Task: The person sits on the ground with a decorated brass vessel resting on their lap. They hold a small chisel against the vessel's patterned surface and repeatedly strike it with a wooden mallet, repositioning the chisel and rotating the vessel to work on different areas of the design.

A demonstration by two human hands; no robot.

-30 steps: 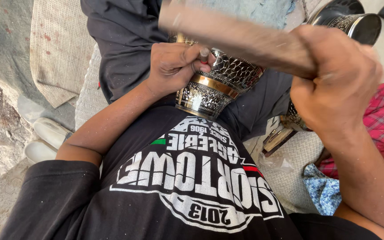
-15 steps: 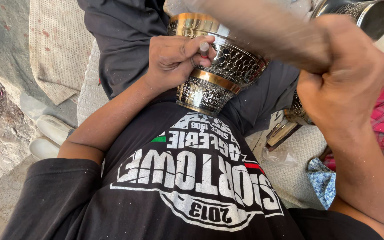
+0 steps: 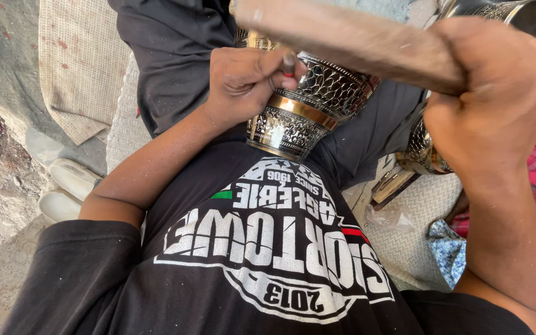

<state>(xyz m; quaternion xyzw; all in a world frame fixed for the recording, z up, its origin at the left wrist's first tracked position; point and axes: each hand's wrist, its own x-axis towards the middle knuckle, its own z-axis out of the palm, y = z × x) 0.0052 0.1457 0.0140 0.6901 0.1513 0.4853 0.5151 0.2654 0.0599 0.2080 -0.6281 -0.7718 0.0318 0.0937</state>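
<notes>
Left hand (image 3: pixel 243 80) pinches a small punch tool (image 3: pixel 288 64) w/ tip on the engraved metal vase (image 3: pixel 317 102), which lies in the lap against the black shirt (image 3: pixel 262 248). Right hand (image 3: pixel 497 93) clenched round a wooden mallet (image 3: pixel 348 37), held above the vase. Second metal pot (image 3: pixel 423 149) just beside right wrist.

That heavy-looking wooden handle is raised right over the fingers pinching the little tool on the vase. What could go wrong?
The right hand grips the wooden handle close above the left hand, so a stray blow could hit the fingers. The small tool might skid and scar the engraved metal vase, which is only propped in the lap.
</notes>
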